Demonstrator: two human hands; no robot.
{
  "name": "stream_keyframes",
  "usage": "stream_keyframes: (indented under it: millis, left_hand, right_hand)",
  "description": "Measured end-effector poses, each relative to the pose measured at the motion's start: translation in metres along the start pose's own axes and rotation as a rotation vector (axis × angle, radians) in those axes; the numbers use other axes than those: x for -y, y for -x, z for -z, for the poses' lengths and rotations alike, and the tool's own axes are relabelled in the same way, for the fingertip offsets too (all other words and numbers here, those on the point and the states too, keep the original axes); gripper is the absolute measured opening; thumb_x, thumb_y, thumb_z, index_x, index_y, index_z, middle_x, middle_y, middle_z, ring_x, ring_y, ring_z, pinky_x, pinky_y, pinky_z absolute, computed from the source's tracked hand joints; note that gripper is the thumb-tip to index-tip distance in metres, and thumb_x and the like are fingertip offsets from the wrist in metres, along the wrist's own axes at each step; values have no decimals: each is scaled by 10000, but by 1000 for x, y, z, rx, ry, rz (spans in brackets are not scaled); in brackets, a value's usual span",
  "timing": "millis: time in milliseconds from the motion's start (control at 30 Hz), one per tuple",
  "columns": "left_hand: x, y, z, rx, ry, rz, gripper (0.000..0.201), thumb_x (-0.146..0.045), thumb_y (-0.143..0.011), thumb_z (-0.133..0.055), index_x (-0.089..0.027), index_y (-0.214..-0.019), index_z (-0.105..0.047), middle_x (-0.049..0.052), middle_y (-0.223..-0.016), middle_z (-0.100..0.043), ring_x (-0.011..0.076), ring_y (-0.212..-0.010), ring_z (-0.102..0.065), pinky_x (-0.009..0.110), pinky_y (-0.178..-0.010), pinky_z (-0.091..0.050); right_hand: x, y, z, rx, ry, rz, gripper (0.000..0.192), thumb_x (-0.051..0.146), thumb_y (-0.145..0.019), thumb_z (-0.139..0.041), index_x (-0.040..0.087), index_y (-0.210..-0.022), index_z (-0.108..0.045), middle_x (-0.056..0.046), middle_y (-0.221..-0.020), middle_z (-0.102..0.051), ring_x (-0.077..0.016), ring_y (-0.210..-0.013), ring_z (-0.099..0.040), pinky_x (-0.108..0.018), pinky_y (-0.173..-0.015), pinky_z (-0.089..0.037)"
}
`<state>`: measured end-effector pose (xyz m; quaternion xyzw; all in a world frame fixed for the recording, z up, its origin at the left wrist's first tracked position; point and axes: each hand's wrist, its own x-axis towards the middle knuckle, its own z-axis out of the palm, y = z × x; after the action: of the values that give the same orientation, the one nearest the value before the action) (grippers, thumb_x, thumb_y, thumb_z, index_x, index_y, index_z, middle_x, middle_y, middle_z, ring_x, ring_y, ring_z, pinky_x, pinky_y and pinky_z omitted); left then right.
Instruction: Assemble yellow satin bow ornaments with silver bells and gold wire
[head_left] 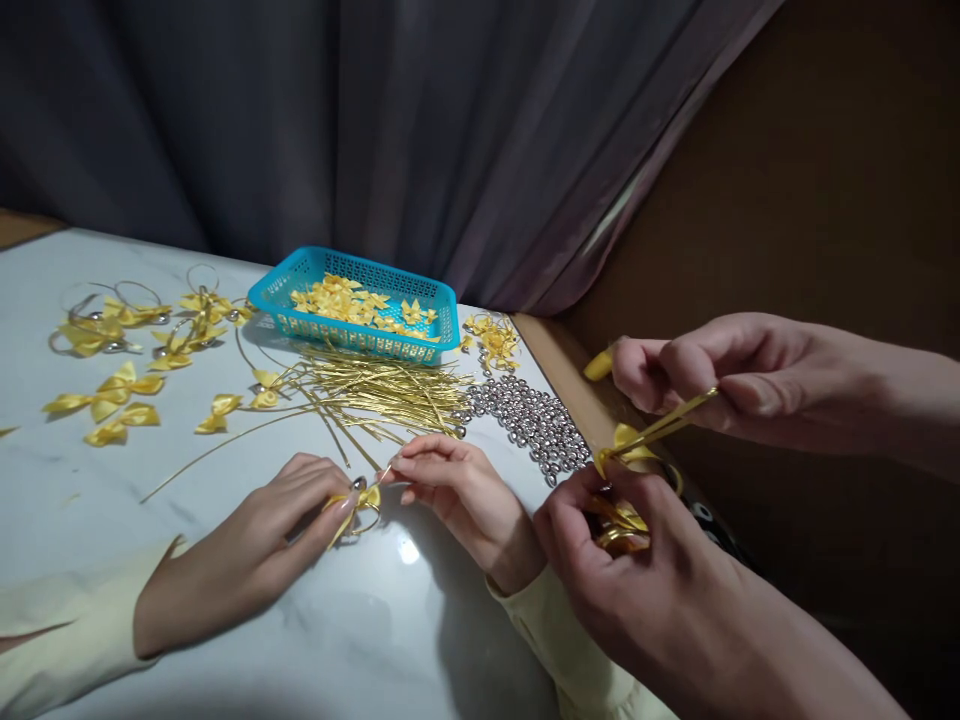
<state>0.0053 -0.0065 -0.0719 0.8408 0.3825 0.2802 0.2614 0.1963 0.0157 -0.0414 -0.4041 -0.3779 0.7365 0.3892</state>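
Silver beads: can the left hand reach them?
Probably yes: the silver beads lie right beside the left hand with nothing between, though its fingers already hold yellow ribbon pieces.

Four hands are in view: the wearer's left hand (645,570) and right hand (720,375) at 4 o'clock, and a co-worker's two hands (247,540) (465,500) in pale yellow sleeves at 6 o'clock. One blue basket (300,275) stands on the tabletop (420,620) at 12 o'clock, its yellow bows (352,300) too heaped to count. Silver beads (532,420) and gold wire strips (382,390) lie in one pile each, uncountable. About five loose ribbon bows (112,385) lie at 9 o'clock.
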Motion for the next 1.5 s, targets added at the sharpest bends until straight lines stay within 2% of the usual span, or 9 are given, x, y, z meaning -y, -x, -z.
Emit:
stream_keyframes:
  millis: [167,400,633,733,867,967,1133,1333,1500]
  left_hand:
    - [0,1,0,9,3,2,208,-208,-915,-338,-181,-747,-458,17,-755,-535,155,-762,-476,273,-714,-391]
    - [1,1,-1,21,16,-5,196,-205,-922,-334,-179,-774,-460,16,-766,-532,157,-776,-475,283,-739,-376]
    - [-7,-3,3,-5,63,29,238,-212,-923,-312,-170,-736,-454,26,-737,-530,155,-738,-476,299,-733,-379]
    - [-9,-5,3,-3,139,81,262,-252,-919,-316,-165,-725,-469,29,-724,-529,154,-714,-472,304,-714,-383]
    - [-10,-8,5,49,407,291,324,-355,-909,-341,-154,-698,-484,12,-679,-491,133,-634,-448,268,-599,-377]
    - [-12,-10,7,74,572,375,326,-388,-893,-382,-145,-707,-494,10,-679,-492,131,-636,-449,266,-601,-370]
    - [-14,-11,9,104,694,393,319,-373,-883,-425,-135,-692,-517,11,-674,-507,124,-630,-444,260,-621,-361]
    - [-12,-11,8,118,726,406,312,-364,-882,-435,-138,-689,-533,14,-682,-515,131,-640,-448,263,-634,-360]
    - [-10,-9,7,133,783,410,315,-367,-879,-454,-135,-690,-552,17,-690,-524,129,-643,-451,264,-631,-356]
  right_hand:
    - [2,0,-1,-10,2,1,125,238,-554,-726,267,-623,-626,13,-669,-638,-197,-807,-644,-332,-663,-474]
    - [4,1,0,-1,-31,-2,99,187,-589,-707,249,-619,-636,23,-671,-653,-145,-763,-644,-290,-638,-447]
    - [6,-1,5,-23,-105,-9,115,119,-601,-714,158,-672,-631,-17,-697,-646,-129,-725,-618,-215,-574,-432]
    - [7,-2,6,-11,-78,11,114,122,-622,-707,156,-694,-625,-23,-712,-645,-136,-742,-612,-219,-579,-433]
    - [7,-1,4,-10,-75,18,116,126,-629,-710,157,-699,-622,-21,-724,-641,-140,-756,-616,-224,-593,-437]
    - [8,0,2,-12,-95,14,134,123,-617,-723,159,-698,-623,-17,-742,-645,-137,-749,-621,-228,-606,-448]
    - [7,0,0,29,-98,15,154,147,-646,-720,160,-766,-625,-27,-784,-660,-138,-775,-628,-224,-622,-454]
    - [2,-2,1,46,-93,-22,282,167,-664,-726,174,-920,-609,-42,-814,-693,-134,-758,-630,-240,-636,-442]
    - [1,-1,-1,24,-101,-25,371,96,-643,-724,158,-990,-610,-50,-826,-704,-119,-721,-636,-227,-637,-462]
